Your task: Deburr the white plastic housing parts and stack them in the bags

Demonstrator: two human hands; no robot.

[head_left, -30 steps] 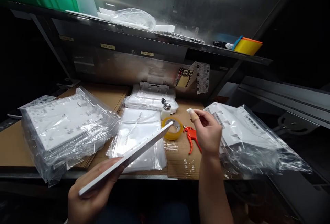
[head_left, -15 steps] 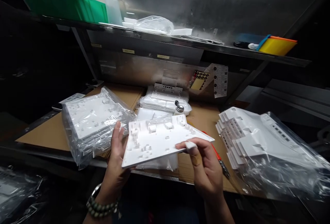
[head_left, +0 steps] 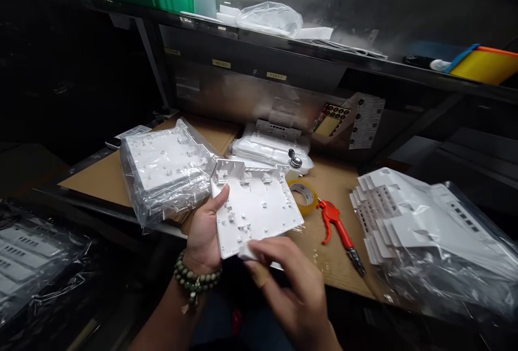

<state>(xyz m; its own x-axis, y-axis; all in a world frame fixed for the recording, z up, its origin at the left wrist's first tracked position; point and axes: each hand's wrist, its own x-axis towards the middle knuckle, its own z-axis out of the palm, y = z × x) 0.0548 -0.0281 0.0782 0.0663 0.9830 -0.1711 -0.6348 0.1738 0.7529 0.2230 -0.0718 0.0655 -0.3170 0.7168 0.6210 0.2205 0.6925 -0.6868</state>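
Note:
A white plastic panel (head_left: 253, 205) with small posts and clips on its face is held up in front of me. My left hand (head_left: 205, 232) grips its left edge, thumb on the face and fingers behind; a beaded bracelet circles the wrist. At the panel's lower edge, my right hand (head_left: 289, 281) pinches a small white wad (head_left: 246, 252) between thumb and fingertips. What the wad is made of is hard to tell. A tan strip wraps the right thumb.
Bagged panels lie at left (head_left: 168, 159) and right (head_left: 429, 221). Behind are wrapped panels (head_left: 267, 149) and a metal-topped bottle (head_left: 295, 163). A tape roll (head_left: 304, 195) and red air gun (head_left: 335, 221) lie on cardboard. A shelf (head_left: 251, 33) crosses above.
The panel has turned and tilted more upright. My left thumb has moved onto its face, and my right hand has shifted left along the lower edge. The tape roll and air gun are now uncovered.

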